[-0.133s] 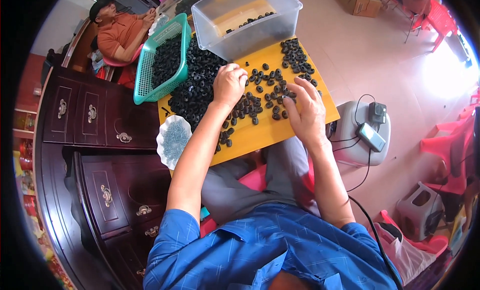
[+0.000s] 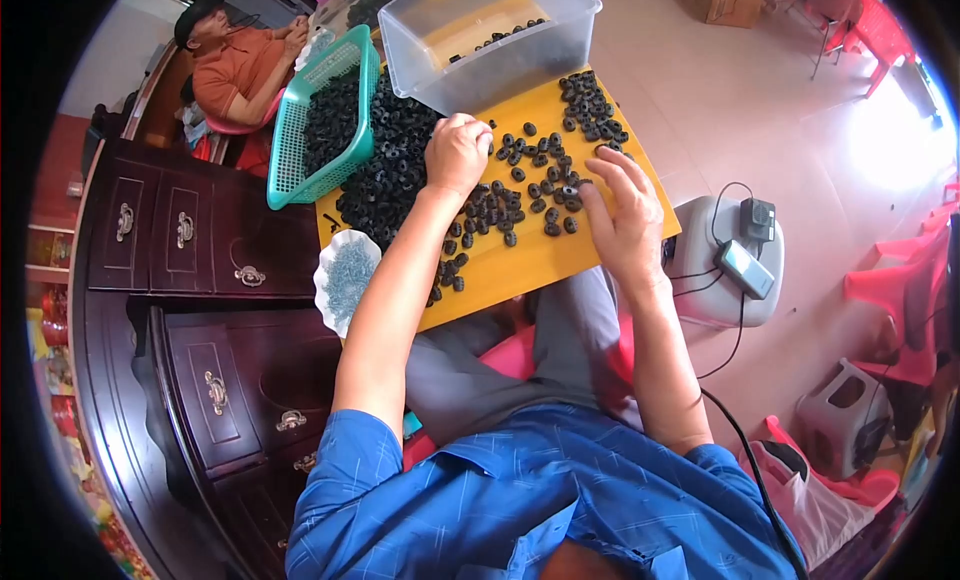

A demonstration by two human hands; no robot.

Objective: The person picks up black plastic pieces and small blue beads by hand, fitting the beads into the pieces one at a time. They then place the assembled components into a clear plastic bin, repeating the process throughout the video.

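Many small black ring-shaped parts (image 2: 500, 208) lie scattered over a yellow tabletop (image 2: 530, 265), and a thick heap of black pieces (image 2: 390, 170) covers its left side. My left hand (image 2: 460, 158) is closed between the heap and the scattered parts. Its fingertips are curled out of sight, so what they hold cannot be made out. At the right side of the table my right hand (image 2: 628, 220) hangs open, fingers spread, close beside some of the scattered parts. It holds nothing that I can see.
A green basket (image 2: 277, 170) of black pieces and a clear plastic bin (image 2: 480, 80) with a few parts stand at the far side. Near my left forearm sits a white scalloped dish (image 2: 325, 290) of small bluish pieces. Dark drawers (image 2: 200, 220) stand left; a person (image 2: 235, 75) sits beyond.
My right hand has shifted slightly to the right, away from the scattered parts, with its fingers still spread. My left hand stays closed in nearly the same place.
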